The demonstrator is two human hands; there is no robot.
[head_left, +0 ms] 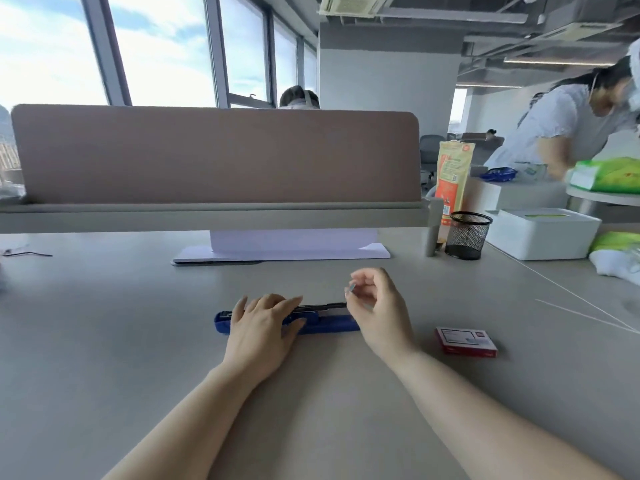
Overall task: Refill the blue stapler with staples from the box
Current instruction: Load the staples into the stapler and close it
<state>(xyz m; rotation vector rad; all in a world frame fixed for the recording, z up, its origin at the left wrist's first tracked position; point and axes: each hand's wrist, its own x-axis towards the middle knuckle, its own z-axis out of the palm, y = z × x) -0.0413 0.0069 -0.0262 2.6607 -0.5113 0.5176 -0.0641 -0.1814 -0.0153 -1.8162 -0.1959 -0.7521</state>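
Note:
The blue stapler [332,323] lies flat and opened out on the grey desk [104,341], with its dark metal staple channel [322,307] showing along the far side. My left hand [263,327] rests on top of the stapler's left half and holds it down. Just above the channel's right end, my right hand [377,306] pinches a small silvery strip of staples [351,288] between thumb and fingertips. The red staple box [465,341] sits on the desk to the right of my right hand; I cannot tell whether it is open or closed.
A brown desk divider [214,154] stands behind, with folded white paper [280,249] at its foot. At the right back are a black mesh pen cup [467,235], an orange packet [452,178] and a white tissue box [543,233]. A person bends over the neighbouring desk at far right.

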